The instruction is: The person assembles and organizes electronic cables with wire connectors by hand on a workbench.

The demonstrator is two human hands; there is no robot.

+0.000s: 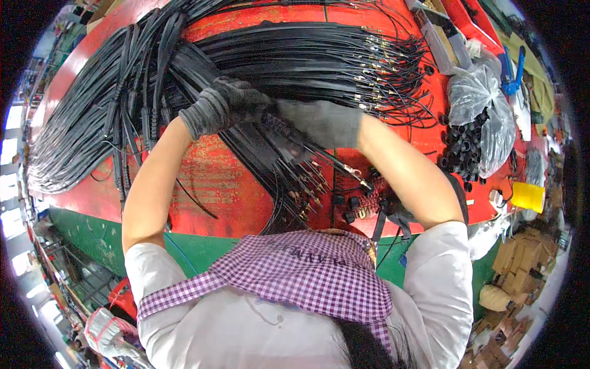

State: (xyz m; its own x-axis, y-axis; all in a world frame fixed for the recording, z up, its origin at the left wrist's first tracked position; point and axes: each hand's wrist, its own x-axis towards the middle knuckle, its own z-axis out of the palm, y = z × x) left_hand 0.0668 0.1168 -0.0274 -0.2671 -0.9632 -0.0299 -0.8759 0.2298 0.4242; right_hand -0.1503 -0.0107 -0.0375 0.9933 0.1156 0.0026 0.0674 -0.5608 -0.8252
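Observation:
Both hands wear dark grey knit gloves and meet over a pile of black cables on the red table. My left hand (224,107) is closed around black cable, its fingers curled. Right beside it, my right hand (313,123) is smeared by motion, so its fingers cannot be made out. Below the gloves, a black cable (332,161) runs to the lower right and ends in a metal tip. Under it lies a bundle of black cables (249,150) with several metal-ended leads. A larger bundle (276,52) stretches behind my hands, its bare metal terminals toward the right.
Looped cables (80,132) fill the table's left side. On the right are a clear plastic bag (485,101), black cylindrical caps (464,144), a red bin (473,24) and a yellow object (527,197). A red coiled piece (367,204) sits near the front edge. Cardboard (522,258) is stacked at lower right.

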